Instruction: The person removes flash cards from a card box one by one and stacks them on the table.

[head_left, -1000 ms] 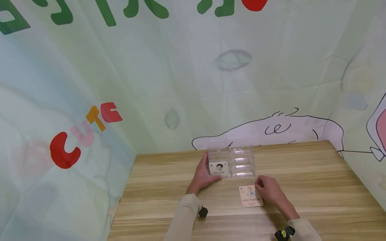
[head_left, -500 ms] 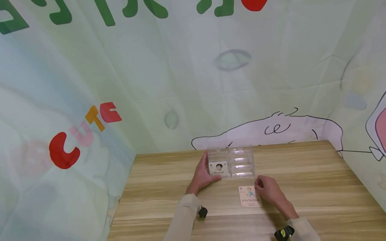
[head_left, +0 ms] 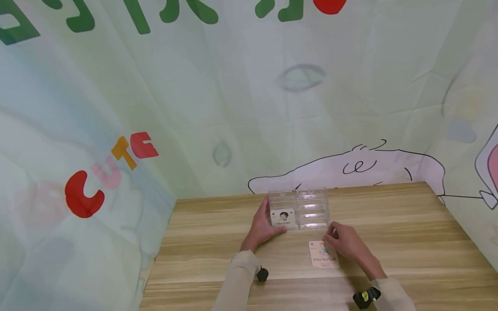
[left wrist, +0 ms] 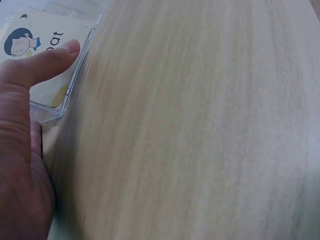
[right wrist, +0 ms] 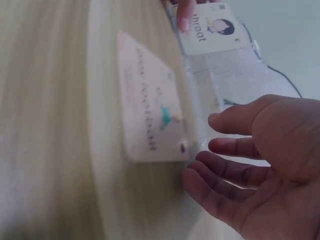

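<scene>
A clear plastic rack (head_left: 313, 211) with tiered compartments stands near the table's back edge. A "throat" flashcard (head_left: 283, 218) leans in its lower left compartment. My left hand (head_left: 261, 226) holds the rack's left end, and its thumb (left wrist: 52, 62) lies across the card's front in the left wrist view. In front of the rack, a "play football" flashcard (head_left: 324, 255) lies on the table. Just above that card's upper right corner is my right hand (head_left: 348, 244). In the right wrist view, the right fingers (right wrist: 220, 195) are loosely bent, apart from the thumb, with nothing between them.
The wood-grain table (head_left: 202, 242) reaches back to a printed cloth backdrop (head_left: 233, 86). Dark devices are strapped at both wrists, the left one (head_left: 262, 274) and the right one (head_left: 366, 298).
My right hand has shifted slightly up and left, and its fingers now reach over the card's upper edge. The left hand and the rack have stayed in place.
</scene>
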### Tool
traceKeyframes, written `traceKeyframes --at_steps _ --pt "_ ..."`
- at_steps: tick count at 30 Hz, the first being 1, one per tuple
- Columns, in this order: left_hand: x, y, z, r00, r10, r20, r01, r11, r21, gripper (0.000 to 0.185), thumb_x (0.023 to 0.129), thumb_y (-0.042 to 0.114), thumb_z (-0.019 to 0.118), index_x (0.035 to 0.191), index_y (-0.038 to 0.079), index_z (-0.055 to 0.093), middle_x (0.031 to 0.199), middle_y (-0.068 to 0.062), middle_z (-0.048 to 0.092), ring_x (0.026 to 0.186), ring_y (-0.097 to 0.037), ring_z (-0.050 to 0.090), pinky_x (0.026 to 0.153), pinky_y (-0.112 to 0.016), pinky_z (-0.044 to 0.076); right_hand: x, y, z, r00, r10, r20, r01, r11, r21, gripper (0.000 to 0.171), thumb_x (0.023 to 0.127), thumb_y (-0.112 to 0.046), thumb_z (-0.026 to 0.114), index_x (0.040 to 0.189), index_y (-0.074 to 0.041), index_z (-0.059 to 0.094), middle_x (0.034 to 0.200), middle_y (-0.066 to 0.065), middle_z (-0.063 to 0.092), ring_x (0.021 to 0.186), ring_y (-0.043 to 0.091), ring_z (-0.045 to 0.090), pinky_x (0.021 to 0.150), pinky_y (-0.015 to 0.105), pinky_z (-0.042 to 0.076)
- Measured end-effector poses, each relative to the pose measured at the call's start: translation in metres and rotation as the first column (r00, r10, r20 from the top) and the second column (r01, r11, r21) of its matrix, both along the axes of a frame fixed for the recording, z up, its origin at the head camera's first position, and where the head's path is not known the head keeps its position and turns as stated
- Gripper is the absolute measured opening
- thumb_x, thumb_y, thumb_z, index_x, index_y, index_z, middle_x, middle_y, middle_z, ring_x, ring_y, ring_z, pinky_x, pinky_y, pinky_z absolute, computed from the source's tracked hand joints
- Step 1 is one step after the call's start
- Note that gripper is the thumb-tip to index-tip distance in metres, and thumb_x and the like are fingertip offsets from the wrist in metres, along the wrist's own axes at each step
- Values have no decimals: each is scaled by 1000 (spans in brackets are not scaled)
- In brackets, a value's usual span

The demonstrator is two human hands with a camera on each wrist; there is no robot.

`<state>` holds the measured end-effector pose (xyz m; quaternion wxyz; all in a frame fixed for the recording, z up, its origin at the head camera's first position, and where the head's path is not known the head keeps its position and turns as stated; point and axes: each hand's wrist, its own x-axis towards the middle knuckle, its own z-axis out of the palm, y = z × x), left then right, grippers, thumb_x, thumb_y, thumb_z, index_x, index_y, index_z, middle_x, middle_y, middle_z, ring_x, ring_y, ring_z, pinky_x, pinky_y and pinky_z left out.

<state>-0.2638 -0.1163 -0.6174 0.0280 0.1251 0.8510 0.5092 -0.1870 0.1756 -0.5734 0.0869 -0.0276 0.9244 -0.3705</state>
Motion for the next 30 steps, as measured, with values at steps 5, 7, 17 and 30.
traceKeyframes --at_steps 5,7,17,30 --pt "0 0 0 1000 0 -3 0 1000 -20 132 69 31 99 167 15 12 166 -11 32 149 -28 38 122 -37 33 -5 -10 12 999 24 -35 -25 999 -23 12 100 -16 70 97 -7 64 78 3 61 69 17 56 55 29 50" --pt "0 0 0 1000 2 0 -2 1000 -25 132 69 32 99 167 16 12 166 -9 32 149 -27 37 122 -36 33 -9 -15 15 997 48 -62 -51 998 -37 11 100 -17 70 97 -8 65 82 2 63 72 16 58 59 29 53" --pt "1 1 1 1000 3 -5 -3 1000 -23 131 70 32 98 167 14 11 167 -11 30 150 -28 37 122 -36 33 -25 -41 14 968 129 -216 -148 986 -74 20 100 -17 71 117 -7 69 97 1 68 84 14 63 72 30 58" --pt "0 0 1 1000 7 2 -7 1000 -28 133 69 31 99 168 17 11 167 -10 31 149 -26 37 122 -35 34 -41 -66 13 954 153 -257 -193 971 -140 27 99 -13 71 124 -6 68 100 4 70 86 16 65 75 32 59"
